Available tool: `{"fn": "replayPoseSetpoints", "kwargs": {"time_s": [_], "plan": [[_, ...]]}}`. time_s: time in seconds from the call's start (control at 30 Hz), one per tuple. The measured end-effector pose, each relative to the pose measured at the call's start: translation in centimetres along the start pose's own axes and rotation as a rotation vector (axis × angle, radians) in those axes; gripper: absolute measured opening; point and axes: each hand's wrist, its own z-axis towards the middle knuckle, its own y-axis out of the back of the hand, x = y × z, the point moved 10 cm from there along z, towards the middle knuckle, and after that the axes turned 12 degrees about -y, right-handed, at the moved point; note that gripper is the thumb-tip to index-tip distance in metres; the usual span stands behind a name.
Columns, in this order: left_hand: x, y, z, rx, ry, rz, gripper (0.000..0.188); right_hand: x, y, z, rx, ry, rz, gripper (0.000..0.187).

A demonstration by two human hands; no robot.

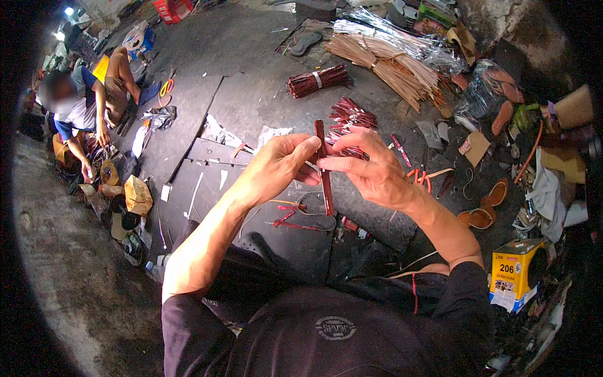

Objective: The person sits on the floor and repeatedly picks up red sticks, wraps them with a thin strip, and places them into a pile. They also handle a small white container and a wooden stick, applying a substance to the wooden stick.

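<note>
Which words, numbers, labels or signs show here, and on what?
Boxy yellow-and-blue container: bold dark words and a number, legible, but not copied here.
Black cloth T-shirt: round pale emblem, lettering too blurred to read surely.
Red cardboard box: pale marks, too small to read.

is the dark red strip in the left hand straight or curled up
Nearly straight: the dark red strip runs in one line, its ends showing above and below the fingertips of the left hand.

Between our left hand (279, 164) and right hand (377, 173) is a strip (327, 195). Beyond it, a bundle (318, 80) lies on the floor (248, 66), sticks (392, 69) to its right. Left of us: a person (81, 103). Right: a tin (516, 271).
</note>
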Motion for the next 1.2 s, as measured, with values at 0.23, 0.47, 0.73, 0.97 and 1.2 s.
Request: {"fn": "replayPoseSetpoints", "kwargs": {"time_s": [0.23,0.47,0.73,0.97,1.2], "plan": [[-0.2,0.4,0.3,-0.019,-0.008,-0.030,0.041,1.2,0.2,-0.4,-0.014,0.117,-0.094,0.043],[0.1,-0.1,0.6,0.014,0.002,-0.018,0.041,1.5,0.6,-0.9,0.008,0.141,-0.139,0.044],[0.3,-0.5,0.8,0.024,0.020,-0.022,0.038,1.6,1.0,-1.1,-0.023,0.171,-0.179,0.043],[-0.3,-1.2,0.7,0.068,0.017,0.035,0.039,1.1,1.3,-0.9,-0.054,0.145,-0.148,0.041],[-0.4,-1.6,0.6,0.087,-0.007,0.025,0.042,0.9,1.3,-1.0,-0.081,0.136,-0.168,0.037]]}}
